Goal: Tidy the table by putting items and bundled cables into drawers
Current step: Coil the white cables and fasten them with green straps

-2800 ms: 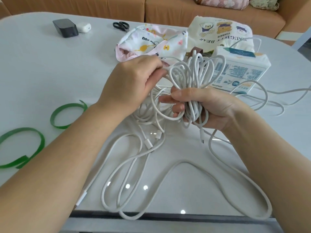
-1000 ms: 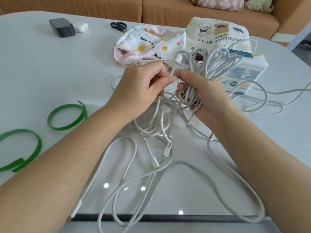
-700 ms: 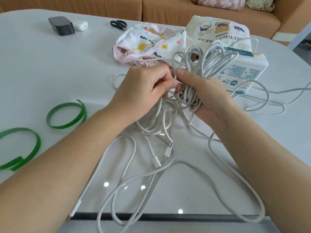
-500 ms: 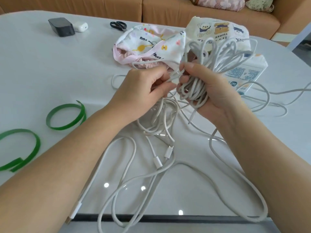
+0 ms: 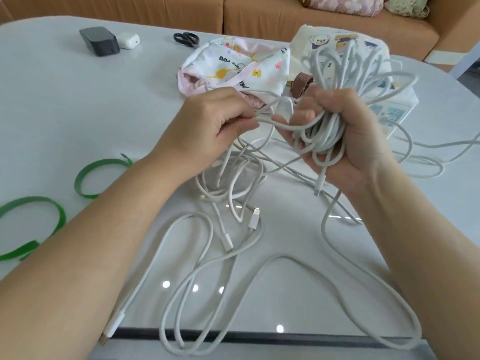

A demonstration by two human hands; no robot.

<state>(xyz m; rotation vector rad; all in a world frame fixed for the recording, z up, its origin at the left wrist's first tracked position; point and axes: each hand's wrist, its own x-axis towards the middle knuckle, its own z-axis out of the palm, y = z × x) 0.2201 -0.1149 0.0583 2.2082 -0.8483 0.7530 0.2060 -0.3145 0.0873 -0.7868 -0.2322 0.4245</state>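
Moved: left grip [image 5: 220, 120] now stands apart from right grip [image 5: 337, 131], with one strand drawn between them.
Right grip: fist closed round the cable bundle [image 5: 320, 135], above mid-desk [image 5: 78, 100].
Left grip: pinching that strand.
Loose cable [image 5: 233, 255]: trailing to the near edge.
Method, as I judge it: I keep tension, lay even loops and free the tangle first; green ties [image 5: 75, 181] lie by the left edge.

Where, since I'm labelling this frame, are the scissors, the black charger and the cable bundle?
scissors [image 5: 187, 38], head view, handle end.
black charger [image 5: 100, 40], head view, top face.
cable bundle [image 5: 320, 137], head view, packed middle strands.
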